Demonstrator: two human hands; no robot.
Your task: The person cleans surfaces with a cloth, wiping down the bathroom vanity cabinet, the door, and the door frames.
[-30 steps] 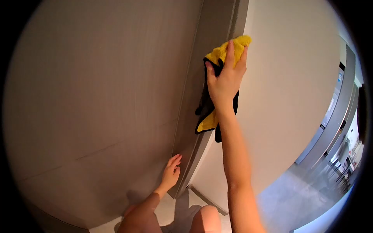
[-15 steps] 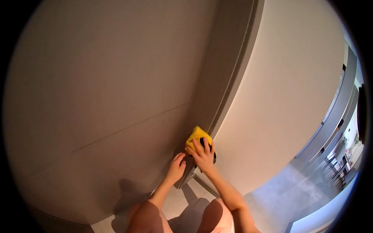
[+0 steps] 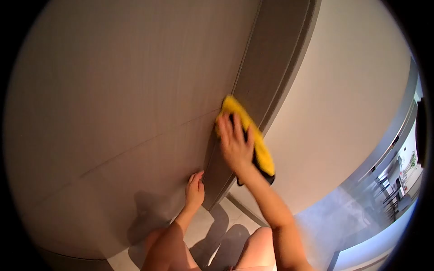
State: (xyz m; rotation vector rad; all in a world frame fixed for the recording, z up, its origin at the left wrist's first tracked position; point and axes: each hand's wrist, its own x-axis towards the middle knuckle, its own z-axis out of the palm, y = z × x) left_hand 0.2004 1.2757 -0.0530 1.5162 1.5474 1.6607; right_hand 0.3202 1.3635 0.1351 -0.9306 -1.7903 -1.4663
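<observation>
My right hand (image 3: 238, 147) holds a yellow cleaning cloth (image 3: 260, 145) with black parts against the brown door frame (image 3: 269, 58), close to the door's edge. Its fingers lie over the cloth, and the cloth's loose end hangs down beside the wrist. Lower and to the left, my left hand (image 3: 195, 192) rests at the edge of the large brown door (image 3: 135, 86). The fingers of that hand are stretched out, with nothing seen in them.
A pale wall (image 3: 348, 90) stands to the right of the frame. Below are my bent knees (image 3: 255, 248) and the tiled floor (image 3: 221, 212). Far right, chairs (image 3: 400, 203) and a plant (image 3: 412, 159) show in another room.
My right hand has moved up along the frame with the cloth, which now hangs out longer. My left hand has shifted slightly left and up, and the view has turned a little.
</observation>
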